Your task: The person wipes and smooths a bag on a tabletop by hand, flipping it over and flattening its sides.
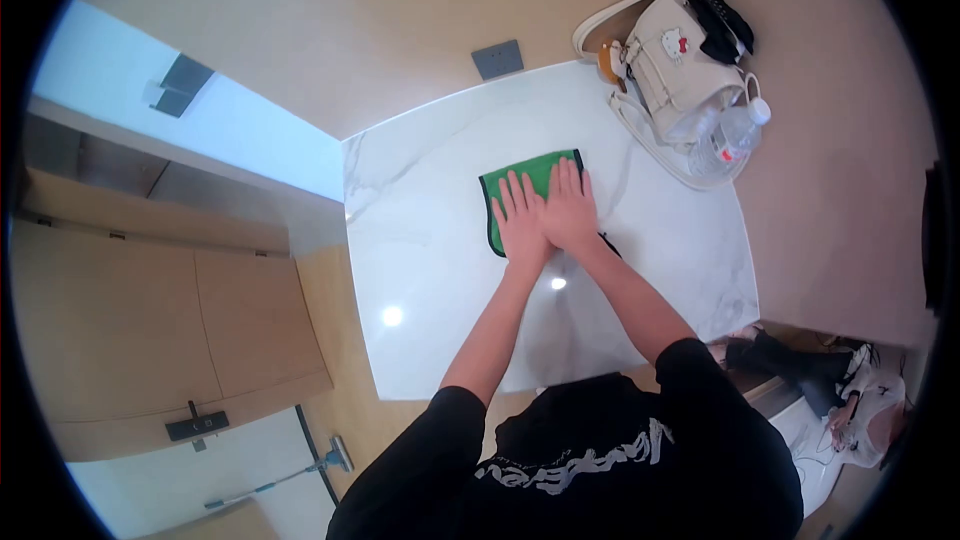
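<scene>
A green cloth [540,172] with a dark border lies flat on the white marbled tabletop [430,270]. My left hand [521,218] rests on the cloth, palm down, with its fingers spread. Beside it, my right hand [571,208] is also laid flat on the cloth, fingers stretched out. The two hands touch near the thumbs. Much of the cloth's lower part is hidden under them.
A cream bag [668,70] with a strap stands at the table's far right corner, next to a clear plastic bottle [738,135]. Another person [875,410] is at the lower right. A mop [335,455] lies at the lower left.
</scene>
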{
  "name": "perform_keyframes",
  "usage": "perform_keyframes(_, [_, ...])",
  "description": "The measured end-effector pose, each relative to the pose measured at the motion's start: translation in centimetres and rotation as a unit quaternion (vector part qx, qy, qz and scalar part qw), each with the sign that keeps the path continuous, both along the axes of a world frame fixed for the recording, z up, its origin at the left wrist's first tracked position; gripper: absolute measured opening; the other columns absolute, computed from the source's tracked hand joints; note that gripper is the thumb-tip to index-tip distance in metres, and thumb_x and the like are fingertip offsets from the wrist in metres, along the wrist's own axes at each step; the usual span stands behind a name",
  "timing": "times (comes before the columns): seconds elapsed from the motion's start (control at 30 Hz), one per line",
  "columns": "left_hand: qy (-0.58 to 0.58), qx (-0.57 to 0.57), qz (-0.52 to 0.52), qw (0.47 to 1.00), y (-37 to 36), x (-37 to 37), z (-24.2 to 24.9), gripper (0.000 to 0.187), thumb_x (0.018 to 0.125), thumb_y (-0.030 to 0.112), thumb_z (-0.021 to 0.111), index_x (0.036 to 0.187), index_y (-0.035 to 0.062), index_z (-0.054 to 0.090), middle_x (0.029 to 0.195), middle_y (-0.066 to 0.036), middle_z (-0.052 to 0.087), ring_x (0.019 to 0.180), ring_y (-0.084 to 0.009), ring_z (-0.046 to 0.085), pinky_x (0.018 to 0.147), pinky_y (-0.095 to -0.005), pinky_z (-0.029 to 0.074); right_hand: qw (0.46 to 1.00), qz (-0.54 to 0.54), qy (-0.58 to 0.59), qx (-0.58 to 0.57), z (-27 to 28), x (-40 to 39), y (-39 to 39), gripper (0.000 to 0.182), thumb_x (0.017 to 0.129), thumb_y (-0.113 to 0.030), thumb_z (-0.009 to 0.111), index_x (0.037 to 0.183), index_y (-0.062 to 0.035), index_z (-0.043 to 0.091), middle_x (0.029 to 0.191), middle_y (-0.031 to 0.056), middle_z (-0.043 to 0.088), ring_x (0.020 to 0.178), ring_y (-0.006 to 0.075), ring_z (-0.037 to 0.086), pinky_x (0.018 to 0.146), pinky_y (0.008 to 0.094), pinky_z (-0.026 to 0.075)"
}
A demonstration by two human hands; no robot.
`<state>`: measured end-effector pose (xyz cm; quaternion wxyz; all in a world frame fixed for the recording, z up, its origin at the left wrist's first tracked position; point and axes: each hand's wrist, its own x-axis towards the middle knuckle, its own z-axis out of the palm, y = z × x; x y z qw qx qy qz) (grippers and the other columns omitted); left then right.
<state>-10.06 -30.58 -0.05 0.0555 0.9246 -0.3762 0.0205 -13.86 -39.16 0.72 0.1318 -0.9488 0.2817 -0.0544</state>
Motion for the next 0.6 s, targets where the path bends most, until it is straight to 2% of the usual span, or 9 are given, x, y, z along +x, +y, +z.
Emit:
perform_keyframes(0.03, [0.032, -0.013, 0.014, 0.999, -1.3, 1.4, 0.4, 0.077, 0.090, 0.040, 0.051, 0.150, -0.0017, 0.024, 0.158, -0.023, 0.018, 0.147, -0.0389, 0.014, 0.116, -0.0557, 0.015, 1.000, -0.001, 0.000, 0.000, 1.0, 2.3, -0.9, 0.062, 0.098, -0.038, 0.037, 0.144, 0.0036, 0.038, 0.152, 0.0224, 0.033, 0.145, 0.0324, 0.024, 0.119, 0.0469, 0.013])
perform_keyframes(0.07, [0.032, -0.012, 0.011, 0.999, -2.7, 3.1, -0.4, 0.077, 0.090, 0.040, 0.051, 0.150, -0.0017, 0.024, 0.158, -0.023, 0.018, 0.147, -0.0389, 0.014, 0.116, -0.0557, 0.015, 0.999, 0.000, 0.049, 0.010, 2.2, 4.7, -1.5, 0.067, 0.098, -0.042, 0.034, 0.144, 0.0065, 0.036, 0.152, 0.0249, 0.030, 0.145, 0.0352, 0.021, 0.119, 0.0466, 0.011])
perform_keyframes(0.13, [-0.034, -0.025, 0.037, 0.998, -5.1, 6.5, -2.3, 0.080, 0.090, 0.040, 0.051, 0.151, -0.0012, 0.020, 0.158, -0.023, 0.016, 0.147, -0.0388, 0.013, 0.116, -0.0556, 0.014, 0.995, 0.001, 0.098, 0.019, 1.6, 8.6, -3.0, 0.071, 0.099, -0.046, 0.031, 0.144, 0.0093, 0.034, 0.153, 0.0274, 0.028, 0.145, 0.0381, 0.019, 0.119, 0.0463, 0.009])
perform_keyframes(0.2, [-0.056, -0.018, 0.036, 0.998, -6.9, 9.7, -2.5, 0.079, 0.091, 0.040, 0.050, 0.151, -0.0005, 0.021, 0.158, -0.023, 0.017, 0.147, -0.0387, 0.013, 0.116, -0.0551, 0.015, 0.996, -0.060, -0.061, 0.038, -1.1, 12.5, -4.5, 0.078, 0.098, -0.049, 0.031, 0.141, 0.0155, 0.033, 0.152, 0.0310, 0.025, 0.145, 0.0414, 0.016, 0.118, 0.0471, 0.011])
perform_keyframes(0.23, [-0.042, 0.001, 0.036, 0.998, -7.8, 11.2, -1.9, 0.076, 0.092, 0.039, 0.048, 0.152, 0.0009, 0.020, 0.158, -0.021, 0.018, 0.147, -0.0376, 0.014, 0.116, -0.0534, 0.014, 0.993, -0.060, -0.089, 0.052, -1.3, 14.0, -5.4, 0.081, 0.097, -0.051, 0.031, 0.140, 0.0181, 0.032, 0.152, 0.0313, 0.025, 0.145, 0.0415, 0.017, 0.118, 0.0477, 0.011])
perform_keyframes(0.33, [-0.026, 0.033, 0.034, 0.999, -9.9, 14.9, -1.1, 0.073, 0.093, 0.037, 0.047, 0.152, 0.0027, 0.021, 0.158, -0.019, 0.019, 0.147, -0.0360, 0.015, 0.116, -0.0514, 0.015, 0.978, -0.089, -0.161, 0.096, -1.5, 17.8, -7.4, 0.080, 0.097, -0.049, 0.033, 0.140, 0.0176, 0.032, 0.150, 0.0344, 0.025, 0.145, 0.0433, 0.017, 0.118, 0.0492, 0.010])
perform_keyframes(0.37, [-0.030, 0.040, 0.026, 0.998, -10.6, 15.9, -1.0, 0.072, 0.094, 0.036, 0.047, 0.152, 0.0031, 0.021, 0.157, -0.019, 0.020, 0.147, -0.0356, 0.016, 0.116, -0.0511, 0.015, 0.979, -0.089, -0.158, 0.093, -1.6, 18.7, -7.6, 0.080, 0.097, -0.049, 0.033, 0.140, 0.0176, 0.032, 0.150, 0.0344, 0.025, 0.145, 0.0433, 0.017, 0.118, 0.0492, 0.010])
perform_keyframes(0.43, [-0.046, 0.014, 0.015, 0.999, -11.0, 17.4, -2.5, 0.074, 0.092, 0.038, 0.049, 0.152, 0.0026, 0.022, 0.157, -0.020, 0.021, 0.147, -0.0363, 0.017, 0.116, -0.0523, 0.016, 0.989, -0.104, -0.105, 0.014, -1.6, 20.1, -7.9, 0.080, 0.096, -0.050, 0.035, 0.138, 0.0183, 0.035, 0.148, 0.0372, 0.027, 0.143, 0.0455, 0.018, 0.118, 0.0507, 0.012])
perform_keyframes(0.6, [-0.066, -0.009, 0.002, 0.998, -10.5, 17.5, -3.1, 0.081, 0.089, 0.041, 0.054, 0.152, 0.0034, 0.021, 0.157, -0.020, 0.021, 0.147, -0.0360, 0.016, 0.116, -0.0544, 0.016, 0.985, -0.107, -0.136, 0.023, -1.4, 19.9, -7.6, 0.078, 0.095, -0.047, 0.037, 0.136, 0.0203, 0.037, 0.146, 0.0359, 0.033, 0.143, 0.0446, 0.021, 0.118, 0.0486, 0.012])
